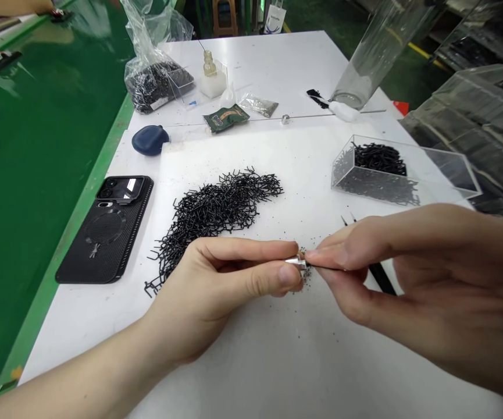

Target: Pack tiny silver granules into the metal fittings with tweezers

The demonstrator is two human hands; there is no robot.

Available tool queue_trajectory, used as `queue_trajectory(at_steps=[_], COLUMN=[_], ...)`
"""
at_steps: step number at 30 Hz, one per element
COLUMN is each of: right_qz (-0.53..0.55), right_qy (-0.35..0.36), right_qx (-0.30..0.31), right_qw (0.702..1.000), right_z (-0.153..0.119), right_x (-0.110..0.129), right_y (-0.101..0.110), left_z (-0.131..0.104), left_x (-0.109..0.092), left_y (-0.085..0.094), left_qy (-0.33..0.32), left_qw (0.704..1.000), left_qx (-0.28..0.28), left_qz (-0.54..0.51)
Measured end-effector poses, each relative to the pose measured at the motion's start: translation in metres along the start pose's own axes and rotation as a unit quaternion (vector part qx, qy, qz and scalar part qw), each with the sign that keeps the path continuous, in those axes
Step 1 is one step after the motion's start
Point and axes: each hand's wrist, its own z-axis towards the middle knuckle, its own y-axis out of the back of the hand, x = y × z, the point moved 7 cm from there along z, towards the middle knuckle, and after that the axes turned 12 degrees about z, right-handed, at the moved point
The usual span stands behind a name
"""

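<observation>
Between its thumb and fingers, my left hand (234,279) pinches a small silvery metal piece (296,263). My right hand (377,262) is closed on a thin dark piece (327,267), whose end meets or lies close to the metal piece; the exact contact is too small to tell. Dark tweezers (381,278) show behind the right fingers, tips pointing away from me; whether that hand touches them is unclear. A heap of bent black pieces (216,206) spreads over the white mat beyond my left hand. Dark crumbs lie around the fingertips.
A black phone (105,230) lies at the left, near a dark blue case (150,140). At the right, a clear box (443,169) holds black pieces. Farther back are a plastic bag (155,81), a small bottle (210,64), a green packet (227,118) and a tall clear cylinder (368,58).
</observation>
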Motion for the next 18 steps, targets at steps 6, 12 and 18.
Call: queue_trajectory(at_steps=[6,12,18], right_qz=[0.01,0.015,0.053], right_qy=[0.008,0.011,0.002], right_qx=[0.029,0.05,0.059], right_qw=[0.999,0.999,0.997], right_z=[0.0057,0.0082,0.0068], right_x=[0.0009,0.0006,-0.0012], right_y=[-0.0014,-0.002,-0.0045], left_z=[-0.001,-0.001,0.0006], left_x=[-0.0005,-0.0012,-0.0022], left_y=[-0.0033,-0.0043,-0.0036], left_qy=[-0.01,-0.011,-0.017], left_qw=[1.0,1.0,1.0], left_qx=[0.015,0.02,0.022], left_qz=[-0.003,-0.008,-0.006])
